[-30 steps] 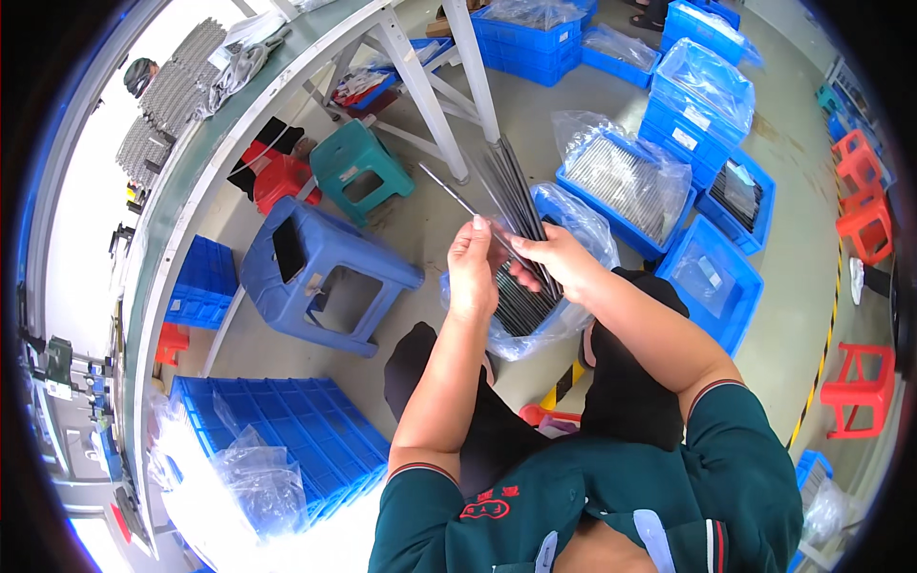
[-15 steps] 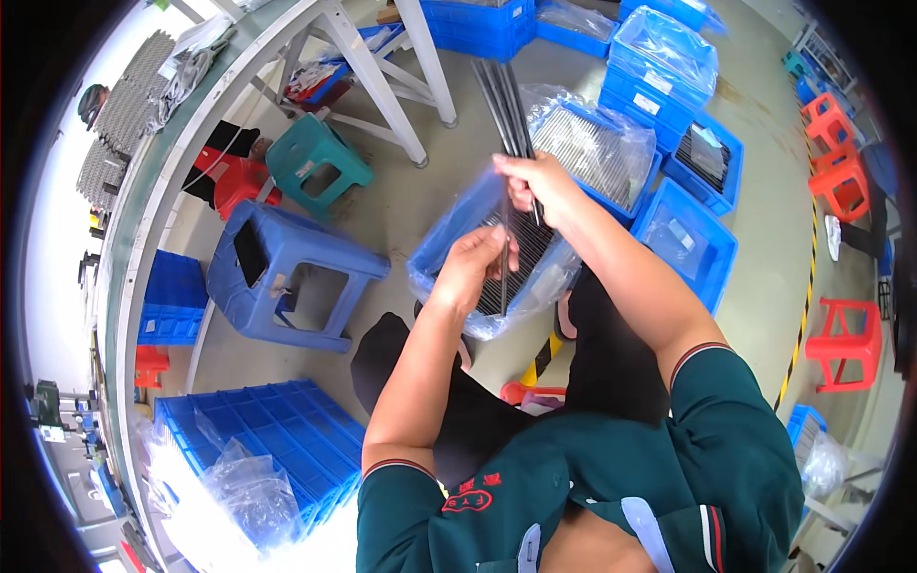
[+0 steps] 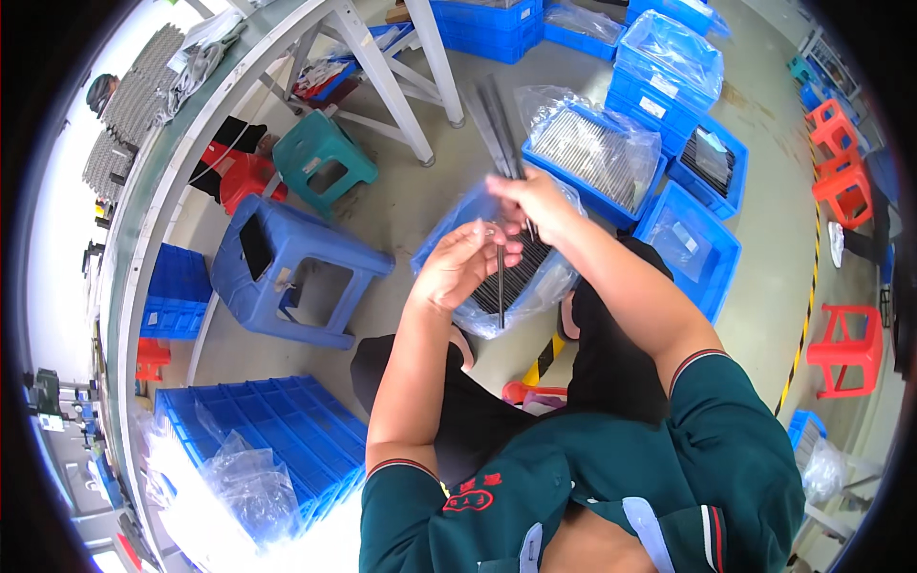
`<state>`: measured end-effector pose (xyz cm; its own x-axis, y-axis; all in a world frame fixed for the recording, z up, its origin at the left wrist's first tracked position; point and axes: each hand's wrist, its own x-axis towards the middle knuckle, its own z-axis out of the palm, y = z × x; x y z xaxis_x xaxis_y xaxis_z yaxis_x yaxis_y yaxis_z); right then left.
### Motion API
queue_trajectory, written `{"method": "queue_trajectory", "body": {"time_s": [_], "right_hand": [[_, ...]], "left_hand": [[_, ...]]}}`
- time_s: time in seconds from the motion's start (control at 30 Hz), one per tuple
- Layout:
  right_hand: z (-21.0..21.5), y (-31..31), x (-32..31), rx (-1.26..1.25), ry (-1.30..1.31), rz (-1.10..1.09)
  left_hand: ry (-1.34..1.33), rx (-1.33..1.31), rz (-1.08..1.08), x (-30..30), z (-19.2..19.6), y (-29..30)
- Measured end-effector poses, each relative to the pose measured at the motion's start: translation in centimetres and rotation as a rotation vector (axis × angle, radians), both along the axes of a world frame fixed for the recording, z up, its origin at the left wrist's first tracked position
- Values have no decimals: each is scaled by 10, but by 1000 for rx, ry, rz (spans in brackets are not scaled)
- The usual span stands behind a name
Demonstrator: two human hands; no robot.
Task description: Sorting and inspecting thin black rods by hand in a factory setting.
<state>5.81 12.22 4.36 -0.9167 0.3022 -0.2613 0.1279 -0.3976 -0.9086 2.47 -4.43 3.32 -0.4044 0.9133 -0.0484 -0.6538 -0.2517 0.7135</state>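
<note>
Rods [image 3: 501,124] raised above right hand [image 3: 535,199]

The right hand [image 3: 535,202] grips a bundle of thin dark rods [image 3: 497,119] pointing up and away. The left hand [image 3: 463,267] pinches one single rod [image 3: 501,286] hanging over a plastic-lined blue crate [image 3: 449,229].

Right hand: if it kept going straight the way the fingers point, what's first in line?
Probably the bundle of dark rods it already grips, which runs up and away from the right hand. Beyond that, bare floor, then the white table leg. Depth is uncertain in this fisheye view.
</note>
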Motion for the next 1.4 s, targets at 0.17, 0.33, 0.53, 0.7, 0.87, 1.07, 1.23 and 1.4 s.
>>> {"method": "queue_trajectory", "body": {"time_s": [0.17,0.33,0.53,0.7,0.87,1.07,1.23,1.4], "right_hand": [[-11,-13,-2,217,81,168],[-7,-19,4,634,97,152],[9,-26,20,659,31,350],[6,-29,26,635,-31,402],[4,-28,28,646,-49,383],[8,-30,29,604,-80,414],[10,-29,28,577,-89,392],[15,-30,27,577,-98,409]], "left_hand": [[157,-241,-106,1,4,-3],[103,-409,120,-10,2,-23],[-114,-212,832,-48,-1,-42],[-192,51,834,-51,-2,-42],[-132,25,843,-49,-1,-35],[-94,-20,890,-46,-1,-28],[-94,34,930,-45,-1,-25],[-84,-1,929,-45,-3,-26]]}}
